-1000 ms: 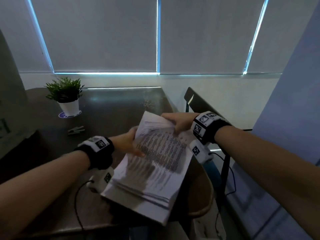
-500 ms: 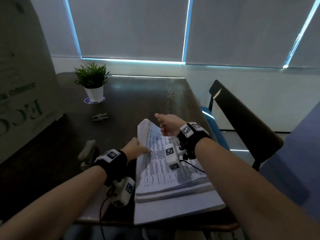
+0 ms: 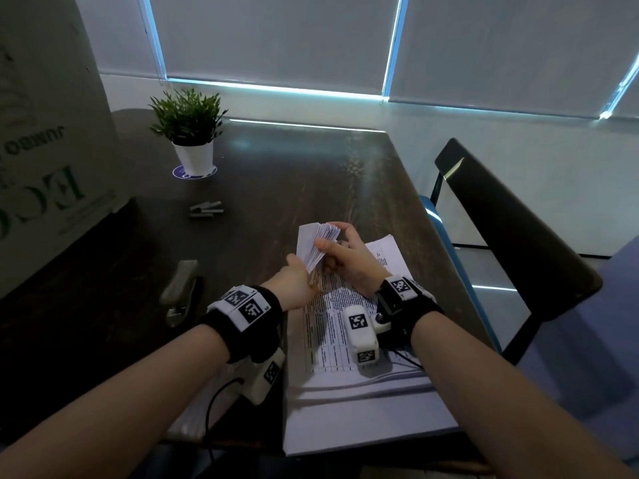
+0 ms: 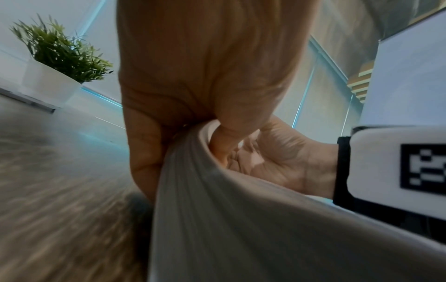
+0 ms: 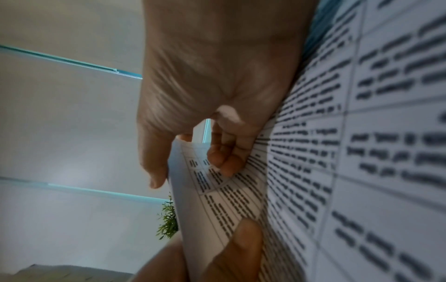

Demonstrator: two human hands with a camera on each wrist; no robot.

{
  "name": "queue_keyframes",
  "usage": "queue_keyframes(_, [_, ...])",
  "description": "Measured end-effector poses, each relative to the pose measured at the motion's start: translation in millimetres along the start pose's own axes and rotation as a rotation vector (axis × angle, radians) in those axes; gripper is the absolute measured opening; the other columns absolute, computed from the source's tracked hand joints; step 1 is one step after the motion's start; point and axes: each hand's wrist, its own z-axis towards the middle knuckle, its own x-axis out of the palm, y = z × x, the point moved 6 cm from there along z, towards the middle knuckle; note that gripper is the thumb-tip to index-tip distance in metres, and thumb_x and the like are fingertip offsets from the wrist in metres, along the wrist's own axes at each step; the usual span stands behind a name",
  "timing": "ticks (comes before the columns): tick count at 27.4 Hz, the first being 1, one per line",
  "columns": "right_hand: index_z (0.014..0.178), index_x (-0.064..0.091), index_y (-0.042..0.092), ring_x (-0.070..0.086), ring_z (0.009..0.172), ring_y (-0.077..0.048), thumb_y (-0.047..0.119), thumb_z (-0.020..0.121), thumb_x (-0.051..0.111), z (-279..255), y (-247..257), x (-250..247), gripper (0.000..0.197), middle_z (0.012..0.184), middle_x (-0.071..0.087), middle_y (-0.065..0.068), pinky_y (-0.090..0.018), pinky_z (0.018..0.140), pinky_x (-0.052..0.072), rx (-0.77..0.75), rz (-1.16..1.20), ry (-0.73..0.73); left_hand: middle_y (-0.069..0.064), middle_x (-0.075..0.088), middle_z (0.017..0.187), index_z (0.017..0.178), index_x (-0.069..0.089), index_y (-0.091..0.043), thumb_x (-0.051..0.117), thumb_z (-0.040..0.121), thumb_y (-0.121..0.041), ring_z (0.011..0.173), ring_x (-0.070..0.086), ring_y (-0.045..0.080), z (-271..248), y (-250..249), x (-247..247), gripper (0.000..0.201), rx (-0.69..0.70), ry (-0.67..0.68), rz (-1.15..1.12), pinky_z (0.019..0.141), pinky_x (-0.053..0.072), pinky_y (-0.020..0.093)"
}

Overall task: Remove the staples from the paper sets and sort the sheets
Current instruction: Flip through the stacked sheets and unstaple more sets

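Left hand [image 3: 294, 281] and right hand [image 3: 349, 261] both pinching the curled-up far corner of the printed paper stack [image 3: 332, 333], stack on the dark table [image 3: 276, 188] at its near edge, stapler [image 3: 181, 288] to the left

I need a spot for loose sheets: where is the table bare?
The dark wooden table is bare between the potted green plant, the loose staple strips and the far edge. It is crowded near the grey stapler and the printed paper stack, whose corner both hands hold.
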Motion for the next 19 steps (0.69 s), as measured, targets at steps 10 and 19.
queue_keyframes(10, [0.118, 0.054, 0.021, 0.051, 0.057, -0.013, 0.007, 0.086, 0.071, -4.0, -2.2, -3.6, 0.038, 0.069, 0.061, -0.003, -0.027, 0.061, 0.048, -0.016, 0.116, 0.020, 0.018, 0.054, 0.120, 0.125, 0.023, -0.001, 0.054, 0.094, -0.027, 0.104, 0.059, 0.028, -3.1, -0.2, -2.4, 0.051, -0.002, 0.022, 0.017, 0.082, 0.050, 0.037])
queue_keyframes(19, [0.119, 0.052, 0.021, 0.059, 0.063, -0.013, 0.006, 0.088, 0.068, -4.6, -1.2, -4.0, 0.038, 0.075, 0.068, -0.003, -0.032, 0.070, 0.055, -0.012, 0.142, 0.044, 0.016, 0.055, 0.120, 0.131, 0.018, -0.002, 0.055, 0.094, -0.026, 0.102, 0.061, 0.026, -4.3, 0.2, -2.2, 0.057, -0.018, 0.059, -0.027, 0.085, 0.053, 0.039])
